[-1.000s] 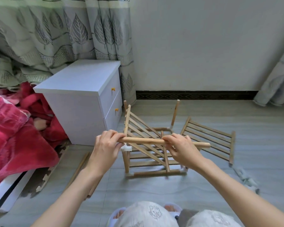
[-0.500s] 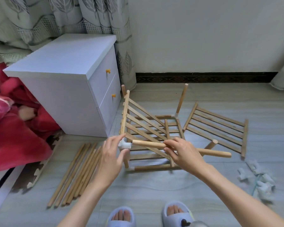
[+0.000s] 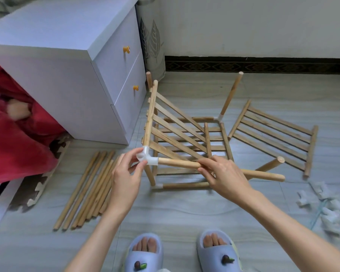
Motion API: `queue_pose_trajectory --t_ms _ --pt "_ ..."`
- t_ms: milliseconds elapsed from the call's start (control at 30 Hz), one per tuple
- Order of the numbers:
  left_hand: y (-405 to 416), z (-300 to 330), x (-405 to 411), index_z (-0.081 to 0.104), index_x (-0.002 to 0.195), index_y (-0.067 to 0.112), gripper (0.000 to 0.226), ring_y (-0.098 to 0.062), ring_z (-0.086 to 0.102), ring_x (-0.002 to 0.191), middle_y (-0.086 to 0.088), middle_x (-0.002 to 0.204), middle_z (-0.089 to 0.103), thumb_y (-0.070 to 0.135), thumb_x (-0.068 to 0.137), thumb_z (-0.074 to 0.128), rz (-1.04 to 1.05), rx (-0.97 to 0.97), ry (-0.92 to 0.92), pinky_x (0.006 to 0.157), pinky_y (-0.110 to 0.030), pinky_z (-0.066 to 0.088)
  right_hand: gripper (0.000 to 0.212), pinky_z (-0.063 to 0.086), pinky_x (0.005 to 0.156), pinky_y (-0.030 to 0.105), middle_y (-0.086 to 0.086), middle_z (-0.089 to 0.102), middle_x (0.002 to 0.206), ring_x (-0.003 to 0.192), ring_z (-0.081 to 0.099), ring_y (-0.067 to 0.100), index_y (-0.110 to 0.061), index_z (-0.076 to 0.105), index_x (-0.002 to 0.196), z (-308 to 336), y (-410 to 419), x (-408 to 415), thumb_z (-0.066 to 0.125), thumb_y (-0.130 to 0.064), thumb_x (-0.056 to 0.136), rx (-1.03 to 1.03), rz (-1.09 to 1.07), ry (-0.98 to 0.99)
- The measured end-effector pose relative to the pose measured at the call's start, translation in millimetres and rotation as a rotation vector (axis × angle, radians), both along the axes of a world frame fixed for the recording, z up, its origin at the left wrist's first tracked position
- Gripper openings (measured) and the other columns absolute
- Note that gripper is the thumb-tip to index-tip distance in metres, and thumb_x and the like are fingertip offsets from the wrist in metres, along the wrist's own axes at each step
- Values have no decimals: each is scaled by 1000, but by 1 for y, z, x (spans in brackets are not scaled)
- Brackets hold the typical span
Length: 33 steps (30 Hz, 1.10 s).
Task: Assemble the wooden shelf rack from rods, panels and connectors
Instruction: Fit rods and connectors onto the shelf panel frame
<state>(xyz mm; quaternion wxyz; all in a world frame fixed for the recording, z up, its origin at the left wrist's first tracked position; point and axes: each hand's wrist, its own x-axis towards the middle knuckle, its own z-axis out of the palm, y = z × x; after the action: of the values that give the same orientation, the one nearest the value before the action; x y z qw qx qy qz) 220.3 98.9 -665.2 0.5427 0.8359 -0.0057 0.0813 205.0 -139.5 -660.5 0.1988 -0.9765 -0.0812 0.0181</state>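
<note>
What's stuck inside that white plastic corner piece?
A wooden rod held by the right hand goes into the corner piece. One opening looks empty. The left hand hides its near side.

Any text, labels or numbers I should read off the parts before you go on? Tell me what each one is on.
None to read.
Rods, slat panel, white connector, spare connectors: no print or stickers show.
Cabinet: plain fronts, orange knobs, no lettering.
Slippers: small decorations only, no words.
Skirting: a pattern, not writing.
</note>
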Motion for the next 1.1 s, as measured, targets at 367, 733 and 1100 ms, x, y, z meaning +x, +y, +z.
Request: queue_pose_trajectory --t_ms 367,733,1100 --pt "1 -6 7 60 103 28 36 8 55 93 13 102 52 0 82 66 0 -11 -4 78 -6 46 22 41 55 30 -6 57 72 64 54 18 -21 66 100 -6 8 11 67 -33 82 -60 100 -188" --pt "2 -7 7 62 108 15 33 -5 61 86 6 100 62 5 78 72 7 245 -101 77 -3 45 34 35 36 23 -8 63 64 50 56 13 -19 63 81 -8 11 20 46 -49 84 -3 119 -312" --pt "-4 -5 6 65 104 10 30 -4 62 84 4 94 65 1 77 72 57 237 -114 77 1 42 27 38 46 27 -11 49 54 48 49 14 -21 67 85 -5 16 29 60 -47 84 67 92 -171"
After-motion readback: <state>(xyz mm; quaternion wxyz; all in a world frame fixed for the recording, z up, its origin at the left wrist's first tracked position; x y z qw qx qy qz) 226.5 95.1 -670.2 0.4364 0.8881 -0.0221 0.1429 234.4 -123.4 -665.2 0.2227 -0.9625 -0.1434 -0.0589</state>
